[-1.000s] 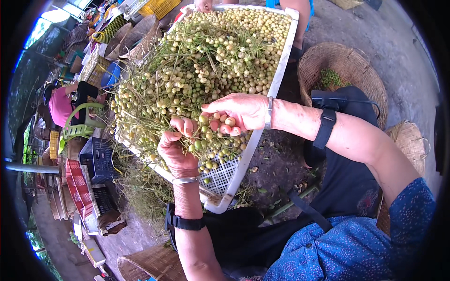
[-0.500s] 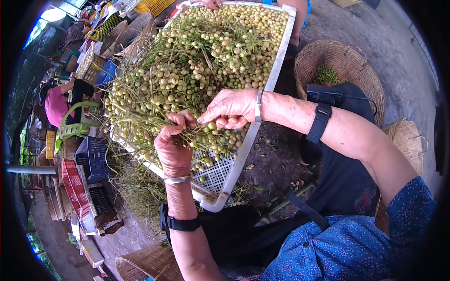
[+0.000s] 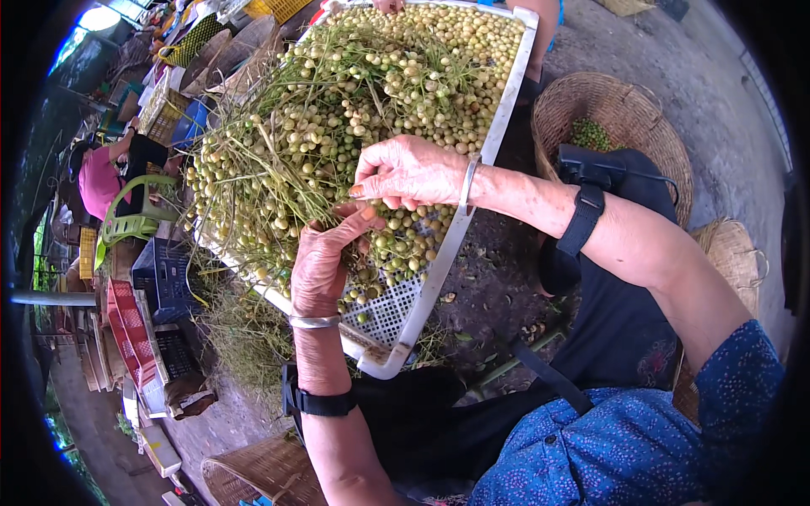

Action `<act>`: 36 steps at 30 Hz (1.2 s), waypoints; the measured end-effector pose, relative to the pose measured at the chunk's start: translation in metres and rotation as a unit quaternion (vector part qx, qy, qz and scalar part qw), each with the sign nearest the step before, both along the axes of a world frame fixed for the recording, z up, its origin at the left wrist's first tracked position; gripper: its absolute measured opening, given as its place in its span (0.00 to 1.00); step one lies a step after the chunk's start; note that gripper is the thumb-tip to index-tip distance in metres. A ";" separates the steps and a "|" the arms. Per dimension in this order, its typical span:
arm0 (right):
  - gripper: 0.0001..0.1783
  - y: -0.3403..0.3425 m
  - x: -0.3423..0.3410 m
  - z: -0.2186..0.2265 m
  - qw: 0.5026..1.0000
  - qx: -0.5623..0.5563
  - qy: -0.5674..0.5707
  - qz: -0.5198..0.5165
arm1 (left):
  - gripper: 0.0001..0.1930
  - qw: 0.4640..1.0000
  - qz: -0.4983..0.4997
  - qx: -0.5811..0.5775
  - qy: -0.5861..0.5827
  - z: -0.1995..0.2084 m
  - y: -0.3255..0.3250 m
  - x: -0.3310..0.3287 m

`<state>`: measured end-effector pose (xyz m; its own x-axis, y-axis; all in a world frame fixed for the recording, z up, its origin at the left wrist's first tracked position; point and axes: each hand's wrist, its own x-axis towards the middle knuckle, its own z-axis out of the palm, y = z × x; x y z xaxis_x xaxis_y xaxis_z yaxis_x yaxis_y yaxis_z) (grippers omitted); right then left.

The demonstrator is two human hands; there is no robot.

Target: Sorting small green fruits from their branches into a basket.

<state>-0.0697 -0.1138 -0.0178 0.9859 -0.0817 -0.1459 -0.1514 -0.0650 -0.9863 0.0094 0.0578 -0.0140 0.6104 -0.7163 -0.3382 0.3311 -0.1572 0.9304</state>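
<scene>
A white perforated plastic tray [image 3: 485, 156] carries a heap of small round yellow-green fruits [image 3: 481, 76], many of them on thin tangled stems [image 3: 283, 160]. Over its near end, my left hand [image 3: 322, 261] is closed on a fruit stem, thumb pointing toward the right hand. My right hand [image 3: 413, 173] comes in from the right, thumb and forefinger pinched together just above the left fingertips. Whatever sits in that pinch is hidden. Below both hands, loose fruits [image 3: 396, 253] lie against the tray's bare grid.
A woven basket [image 3: 607, 97] with green fruits stands at the right, another [image 3: 730, 261] behind my arm. Stripped stems [image 3: 249, 346] are piled left of the tray. Opposite, another person's hand [image 3: 388, 5] touches the heap. Crates [image 3: 131, 329] and a green chair [image 3: 139, 211] are farther left.
My right hand has risen slightly and moved left, its fingers now drawn closer into a pinch. The left hand has turned, its thumb stretching toward the right. Fewer fruits show between the hands.
</scene>
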 end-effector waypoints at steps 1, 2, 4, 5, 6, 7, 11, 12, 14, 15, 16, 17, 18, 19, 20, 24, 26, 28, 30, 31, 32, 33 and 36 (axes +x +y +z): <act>0.14 0.001 0.000 -0.002 0.999 -0.026 -0.018 -0.007 | 0.08 1.000 -0.009 0.007 -0.006 -0.001 -0.001 0.001; 0.15 0.002 0.003 -0.007 1.000 0.002 -0.007 -0.008 | 0.07 1.000 -0.007 0.015 -0.012 -0.001 -0.002 0.001; 0.15 0.000 0.003 -0.004 0.997 0.070 0.017 -0.014 | 0.06 1.000 0.009 0.005 0.004 -0.004 0.000 0.002; 0.16 -0.002 0.002 -0.002 0.989 0.138 0.039 -0.020 | 0.06 1.000 0.024 -0.006 0.019 -0.005 0.002 0.003; 0.17 -0.007 0.000 -0.002 0.993 0.112 0.026 -0.023 | 0.05 0.998 0.041 -0.008 0.037 -0.005 0.000 0.001; 0.16 -0.010 0.001 -0.006 0.996 0.079 0.026 -0.031 | 0.05 0.998 0.041 -0.009 0.037 -0.003 -0.002 -0.001; 0.15 -0.016 0.000 -0.010 0.992 0.108 0.063 0.005 | 0.06 0.995 0.064 -0.031 0.068 -0.002 0.001 -0.001; 0.15 -0.015 -0.001 -0.009 0.985 0.152 0.079 0.028 | 0.06 0.995 0.069 -0.030 0.072 -0.002 0.001 -0.001; 0.15 -0.013 0.000 -0.008 0.986 0.143 0.079 0.044 | 0.06 0.994 0.075 -0.030 0.075 -0.003 0.002 0.001; 0.15 -0.013 -0.001 -0.007 0.986 0.133 0.079 0.057 | 0.06 0.995 0.081 -0.028 0.059 -0.006 0.002 0.001; 0.15 -0.012 0.000 -0.004 0.989 0.098 0.079 0.073 | 0.05 0.995 0.088 -0.026 0.042 -0.007 0.001 0.001; 0.15 -0.011 0.001 -0.004 0.989 0.097 0.079 0.073 | 0.05 0.995 0.088 -0.027 0.043 -0.008 0.001 0.001; 0.15 -0.010 0.001 -0.005 0.993 0.057 0.069 0.079 | 0.05 0.996 0.077 -0.027 0.026 -0.010 0.000 0.001; 0.15 -0.008 0.001 -0.005 0.995 0.016 0.058 0.084 | 0.04 0.997 0.067 -0.027 0.008 -0.011 0.000 0.000; 0.14 -0.007 0.001 -0.005 0.994 -0.020 0.060 0.088 | 0.04 0.997 0.067 -0.026 0.009 -0.013 0.000 0.000; 0.12 -0.010 0.002 -0.008 0.994 0.012 0.078 0.075 | 0.04 0.996 0.064 0.020 -0.051 -0.015 -0.003 -0.005; 0.12 -0.011 0.003 -0.011 0.993 0.027 0.085 0.077 | 0.05 0.995 0.058 0.021 -0.075 -0.013 -0.002 -0.005; 0.12 -0.013 -0.002 -0.011 0.991 0.044 0.098 0.077 | 0.05 0.996 0.045 0.025 -0.077 -0.012 -0.004 -0.005; 0.12 -0.013 -0.003 -0.012 0.993 0.030 0.095 0.067 | 0.06 0.996 0.038 0.041 -0.074 -0.010 -0.007 -0.008; 0.12 -0.012 -0.003 -0.013 0.994 0.018 0.090 0.058 | 0.06 0.996 0.038 0.041 -0.072 -0.008 -0.008 -0.008; 0.12 -0.013 -0.002 -0.015 0.995 0.006 0.077 0.063 | 0.06 0.998 0.026 0.040 -0.050 -0.007 -0.009 -0.008; 0.12 -0.012 -0.002 -0.013 0.995 0.006 0.078 0.064 | 0.06 0.999 0.015 0.038 -0.028 -0.007 -0.008 -0.006; 0.11 -0.013 -0.002 -0.005 0.986 -0.146 0.015 0.081 | 0.05 1.000 0.010 0.024 0.010 -0.011 -0.003 -0.001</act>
<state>-0.0718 -0.1272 -0.0225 0.9851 0.0327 -0.1686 -0.1446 -0.3710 -0.9173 0.0083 0.0543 -0.0248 0.6167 -0.6869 -0.3846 0.3529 -0.1955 0.9150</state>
